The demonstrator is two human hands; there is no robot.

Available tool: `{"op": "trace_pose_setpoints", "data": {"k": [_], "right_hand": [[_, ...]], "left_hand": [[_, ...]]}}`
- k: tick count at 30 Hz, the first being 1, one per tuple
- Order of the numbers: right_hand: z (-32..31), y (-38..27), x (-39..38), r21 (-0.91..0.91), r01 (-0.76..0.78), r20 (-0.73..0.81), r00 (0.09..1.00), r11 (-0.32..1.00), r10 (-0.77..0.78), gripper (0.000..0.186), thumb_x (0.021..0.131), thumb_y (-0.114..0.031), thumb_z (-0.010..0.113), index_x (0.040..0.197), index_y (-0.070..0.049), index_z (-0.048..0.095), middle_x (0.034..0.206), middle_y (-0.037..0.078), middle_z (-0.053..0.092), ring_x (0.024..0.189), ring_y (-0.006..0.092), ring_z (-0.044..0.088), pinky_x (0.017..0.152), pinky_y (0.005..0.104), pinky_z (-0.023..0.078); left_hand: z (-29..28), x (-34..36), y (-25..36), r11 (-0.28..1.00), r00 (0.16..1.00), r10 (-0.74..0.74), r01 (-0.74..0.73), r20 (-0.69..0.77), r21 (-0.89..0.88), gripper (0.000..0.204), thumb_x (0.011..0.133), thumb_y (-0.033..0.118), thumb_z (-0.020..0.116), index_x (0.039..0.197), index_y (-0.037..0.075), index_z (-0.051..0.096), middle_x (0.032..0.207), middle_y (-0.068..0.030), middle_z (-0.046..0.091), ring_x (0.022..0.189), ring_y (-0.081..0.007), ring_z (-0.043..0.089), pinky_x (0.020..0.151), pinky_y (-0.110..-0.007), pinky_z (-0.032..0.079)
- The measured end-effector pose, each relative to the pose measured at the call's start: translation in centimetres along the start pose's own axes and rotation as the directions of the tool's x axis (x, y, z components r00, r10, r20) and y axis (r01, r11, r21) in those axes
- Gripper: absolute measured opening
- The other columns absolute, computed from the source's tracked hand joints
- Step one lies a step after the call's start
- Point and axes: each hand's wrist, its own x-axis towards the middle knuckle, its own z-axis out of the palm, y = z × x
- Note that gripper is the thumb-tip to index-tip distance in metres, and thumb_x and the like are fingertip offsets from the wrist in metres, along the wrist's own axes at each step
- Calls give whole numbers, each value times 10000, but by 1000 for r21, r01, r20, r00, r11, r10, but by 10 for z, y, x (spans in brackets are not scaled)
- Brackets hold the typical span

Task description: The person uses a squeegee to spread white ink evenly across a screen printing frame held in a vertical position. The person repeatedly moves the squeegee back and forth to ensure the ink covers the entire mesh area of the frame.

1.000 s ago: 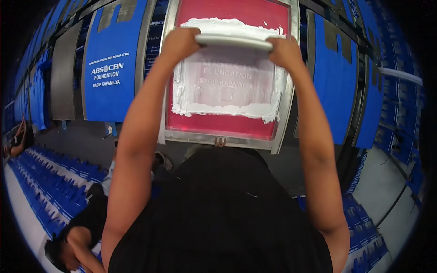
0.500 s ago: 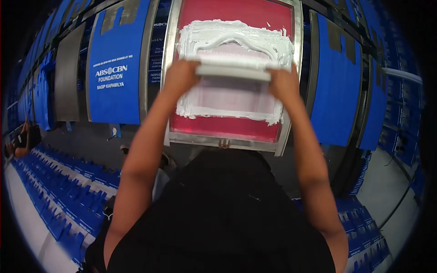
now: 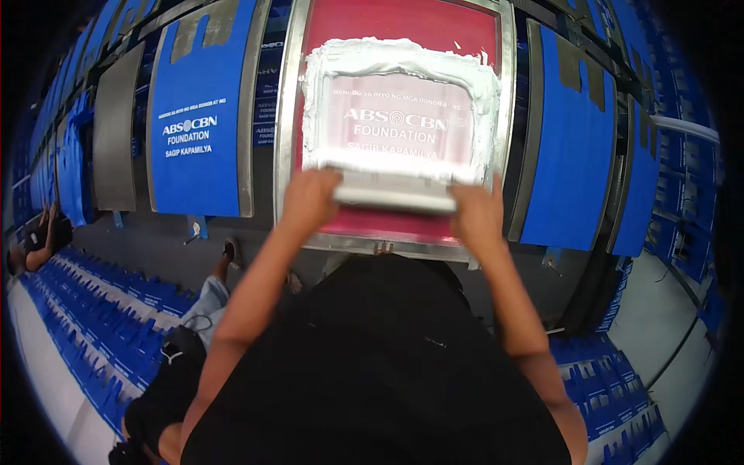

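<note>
A squeegee (image 3: 397, 198) lies across a screen-printing frame (image 3: 286, 124) in front of me, slightly blurred by motion. My left hand (image 3: 311, 198) is closed on its left end and my right hand (image 3: 476, 212) on its right end. The frame has a metal border and a red mesh (image 3: 395, 17). Thick white ink (image 3: 318, 105) rings a pale window (image 3: 387, 87) in the mesh, where white lettering shows. More ink is heaped along the squeegee's far side. The squeegee is near the window's lower edge.
Blue printed plastic pieces (image 3: 200, 85) lie on metal boards left of the frame, and another blue piece (image 3: 572, 155) lies to the right. Rows of blue pieces (image 3: 101, 325) stand on the floor. One person (image 3: 174, 372) is at lower left, another (image 3: 43, 236) at far left.
Both hands have drawn the squeegee toward me, from the window's middle to its near edge. The lettering is now uncovered. The person at lower left shows more.
</note>
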Motion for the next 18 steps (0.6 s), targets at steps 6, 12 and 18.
{"op": "trace_pose_setpoints", "data": {"k": [6, 12, 18], "right_hand": [[-59, 63, 177, -184, 43, -79, 995, 982, -58, 413, 696, -124, 620, 1105, -141, 674, 888, 146, 698, 872, 301, 668, 900, 423, 421], [-52, 2, 36, -42, -13, 224, 974, 999, 22, 464, 662, -33, 615, 1108, -143, 679, 861, 143, 687, 904, 275, 648, 1119, 502, 252], [-7, 11, 30, -35, -9, -6, 1000, 999, 9, 461, 650, -14, 646, 1094, -136, 670, 948, 91, 695, 911, 253, 639, 1123, 530, 235]], "left_hand": [[-48, 185, -38, 985, 996, -56, 43, 72, 165, 365, 730, 347, 732, 1025, 134, 699, 857, -149, 690, 807, -320, 671, 734, -420, 533], [-44, 32, 0, 988, 963, -144, 126, 228, 94, 321, 716, 114, 692, 1037, 128, 686, 921, -118, 685, 888, -319, 648, 799, -417, 518], [-12, 32, -3, 989, 979, -137, 127, 151, 72, 356, 630, 63, 708, 983, 101, 680, 854, -147, 666, 835, -342, 628, 762, -436, 513]]}}
